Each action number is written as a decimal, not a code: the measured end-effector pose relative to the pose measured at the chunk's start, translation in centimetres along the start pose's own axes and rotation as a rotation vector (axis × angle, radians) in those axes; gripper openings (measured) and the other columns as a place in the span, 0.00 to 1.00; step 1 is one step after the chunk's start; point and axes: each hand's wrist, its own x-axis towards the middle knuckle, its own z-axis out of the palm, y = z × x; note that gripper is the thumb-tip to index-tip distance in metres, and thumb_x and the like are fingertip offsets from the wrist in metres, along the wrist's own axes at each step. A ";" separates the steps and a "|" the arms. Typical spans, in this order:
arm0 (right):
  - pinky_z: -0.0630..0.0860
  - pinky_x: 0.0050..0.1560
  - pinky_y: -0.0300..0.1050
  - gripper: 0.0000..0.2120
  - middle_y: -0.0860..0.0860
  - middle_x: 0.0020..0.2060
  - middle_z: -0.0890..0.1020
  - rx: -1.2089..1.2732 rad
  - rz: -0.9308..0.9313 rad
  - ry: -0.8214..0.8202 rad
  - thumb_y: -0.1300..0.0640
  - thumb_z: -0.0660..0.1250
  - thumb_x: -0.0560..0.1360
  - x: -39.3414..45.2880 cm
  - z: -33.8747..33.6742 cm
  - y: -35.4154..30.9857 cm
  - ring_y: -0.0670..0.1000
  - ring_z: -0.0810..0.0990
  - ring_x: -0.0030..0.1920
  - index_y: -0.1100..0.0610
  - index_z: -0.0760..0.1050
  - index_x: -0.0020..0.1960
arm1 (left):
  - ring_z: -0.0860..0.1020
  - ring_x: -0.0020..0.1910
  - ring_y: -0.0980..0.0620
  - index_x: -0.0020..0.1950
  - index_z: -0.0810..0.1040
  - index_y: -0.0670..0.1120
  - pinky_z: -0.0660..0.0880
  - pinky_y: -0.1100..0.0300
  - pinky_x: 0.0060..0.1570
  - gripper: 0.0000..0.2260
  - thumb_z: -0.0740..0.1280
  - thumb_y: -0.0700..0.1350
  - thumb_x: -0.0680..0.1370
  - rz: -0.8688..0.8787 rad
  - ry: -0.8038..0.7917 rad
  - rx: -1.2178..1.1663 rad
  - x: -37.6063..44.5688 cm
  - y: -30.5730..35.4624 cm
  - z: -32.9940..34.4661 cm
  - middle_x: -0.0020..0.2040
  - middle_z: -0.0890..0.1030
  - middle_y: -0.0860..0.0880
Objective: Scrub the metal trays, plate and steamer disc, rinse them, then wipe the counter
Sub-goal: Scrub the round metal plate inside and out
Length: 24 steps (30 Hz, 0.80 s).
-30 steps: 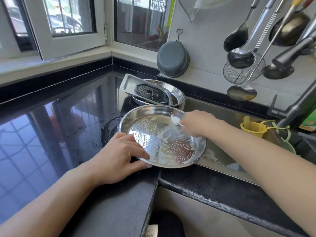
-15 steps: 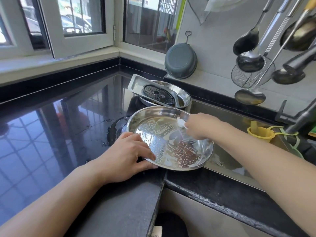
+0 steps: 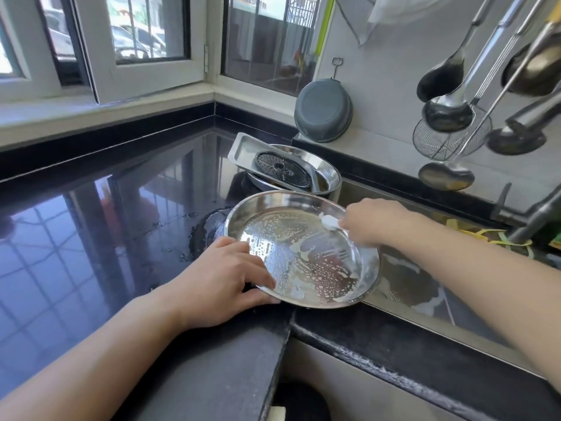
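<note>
A round metal plate (image 3: 299,250), streaked with soap foam, lies tilted over the counter's edge by the sink. My left hand (image 3: 224,278) grips its near-left rim, thumb under and fingers on top. My right hand (image 3: 368,221) holds a white scrubber (image 3: 329,222) against the plate's far-right inner wall. Behind the plate, a rectangular metal tray (image 3: 243,148) leans in a round metal tray (image 3: 326,174), with the dark perforated steamer disc (image 3: 282,169) lying on top.
The black glossy counter (image 3: 106,214) stretches left, with water drops near the plate. The steel sink (image 3: 409,284) lies to the right, a faucet (image 3: 534,217) above it. Ladles and a wire skimmer (image 3: 449,138) hang on the wall beside a grey bowl (image 3: 323,110).
My right hand has slid the scrubber from the plate's middle to its far-right edge. My left hand keeps its hold on the rim.
</note>
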 end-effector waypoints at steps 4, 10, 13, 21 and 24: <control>0.74 0.37 0.47 0.08 0.51 0.39 0.77 -0.088 -0.018 -0.159 0.65 0.58 0.76 -1.1 -1.3 0.3 0.52 0.75 0.36 0.58 0.72 0.41 | 0.72 0.47 0.61 0.54 0.85 0.63 0.64 0.58 0.62 0.20 0.58 0.70 0.80 0.001 -0.012 0.004 0.0 -0.2 0.0 0.50 0.82 0.68; 0.74 0.36 0.49 0.16 0.52 0.42 0.75 -0.062 -0.078 0.019 0.68 0.60 0.75 1.2 -1.9 -2.1 0.52 0.75 0.37 0.57 0.77 0.59 | 0.73 0.49 0.61 0.56 0.84 0.63 0.63 0.57 0.62 0.19 0.56 0.68 0.82 0.014 -0.012 0.035 0.0 0.1 0.2 0.51 0.82 0.68; 0.73 0.38 0.51 0.22 0.53 0.49 0.78 -0.079 -0.104 0.123 0.67 0.60 0.76 2.2 -1.6 -2.2 0.56 0.76 0.42 0.52 0.75 0.67 | 0.73 0.49 0.61 0.56 0.83 0.63 0.63 0.57 0.61 0.19 0.55 0.68 0.82 0.013 0.001 0.054 -0.1 0.0 0.3 0.51 0.82 0.67; 0.75 0.38 0.49 0.11 0.50 0.47 0.74 -0.428 -0.340 0.322 0.65 0.63 0.79 -0.8 -2.3 1.3 0.56 0.80 0.44 0.53 0.78 0.58 | 0.72 0.46 0.60 0.54 0.82 0.62 0.67 0.55 0.57 0.17 0.55 0.65 0.84 0.040 0.025 0.107 0.0 0.2 0.3 0.49 0.81 0.66; 0.78 0.38 0.49 0.10 0.52 0.43 0.79 -0.480 -0.367 0.293 0.66 0.61 0.77 -2.3 -2.9 2.0 0.57 0.79 0.39 0.55 0.77 0.52 | 0.72 0.46 0.60 0.54 0.82 0.62 0.67 0.56 0.58 0.17 0.55 0.65 0.84 0.040 0.022 0.102 0.0 0.3 0.3 0.49 0.81 0.66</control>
